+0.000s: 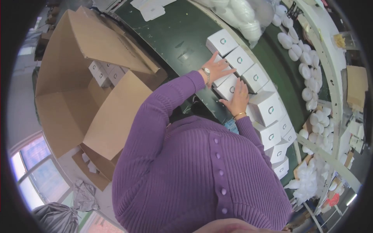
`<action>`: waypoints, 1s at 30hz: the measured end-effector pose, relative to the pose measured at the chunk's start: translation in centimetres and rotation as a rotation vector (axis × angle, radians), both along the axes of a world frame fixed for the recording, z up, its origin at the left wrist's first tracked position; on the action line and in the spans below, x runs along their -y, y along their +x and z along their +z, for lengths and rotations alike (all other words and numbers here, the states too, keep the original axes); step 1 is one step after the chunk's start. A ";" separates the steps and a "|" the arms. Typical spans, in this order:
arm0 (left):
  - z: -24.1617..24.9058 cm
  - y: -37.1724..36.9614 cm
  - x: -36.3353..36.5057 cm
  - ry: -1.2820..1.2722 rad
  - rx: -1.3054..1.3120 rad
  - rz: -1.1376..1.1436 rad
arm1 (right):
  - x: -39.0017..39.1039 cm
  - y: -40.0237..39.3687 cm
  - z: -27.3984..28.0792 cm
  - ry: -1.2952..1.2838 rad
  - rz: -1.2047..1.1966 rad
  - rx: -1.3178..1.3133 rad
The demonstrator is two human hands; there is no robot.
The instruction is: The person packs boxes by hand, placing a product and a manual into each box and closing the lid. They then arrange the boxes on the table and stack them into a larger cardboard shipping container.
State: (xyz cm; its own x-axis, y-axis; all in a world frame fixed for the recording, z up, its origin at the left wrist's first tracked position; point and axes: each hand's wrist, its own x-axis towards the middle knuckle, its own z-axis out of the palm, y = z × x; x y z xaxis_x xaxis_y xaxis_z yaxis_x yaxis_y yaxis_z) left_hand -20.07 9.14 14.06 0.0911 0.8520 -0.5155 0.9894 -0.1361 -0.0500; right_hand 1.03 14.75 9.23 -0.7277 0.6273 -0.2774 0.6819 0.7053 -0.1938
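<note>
My left hand [216, 70], with a watch on its wrist, reaches over a small white carton [222, 80] with its fingers stretched and spread. Close beside it, my right hand [238, 99] lies against another white carton [226, 88] that has a round green-and-black mark, its fingers extended and thumb apart. Neither hand is wrapped round a carton. More white cartons, among them one at the far end [222, 42] and one beside the right hand [266, 108], stand packed together in rows. My fingers hide parts of the nearest cartons.
A large open cardboard box [64, 97] stands at my left, with several white cartons [100, 73] inside. The dark green table [171, 35] has a pale rail along it. Beyond lie many round white pieces [307, 73] and a plastic bag [246, 17] of white items.
</note>
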 end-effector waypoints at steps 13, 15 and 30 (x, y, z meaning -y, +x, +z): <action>-2.6 -0.6 1.6 0.052 0.159 0.048 | -0.4 0.2 -1.3 -0.087 0.129 -0.222; -2.8 -0.4 2.2 0.071 0.207 0.056 | -0.1 -0.1 -1.3 -0.095 0.131 -0.223; -5.9 -1.1 2.3 0.303 0.265 -0.174 | -0.2 -0.2 -2.0 -0.107 0.211 -0.333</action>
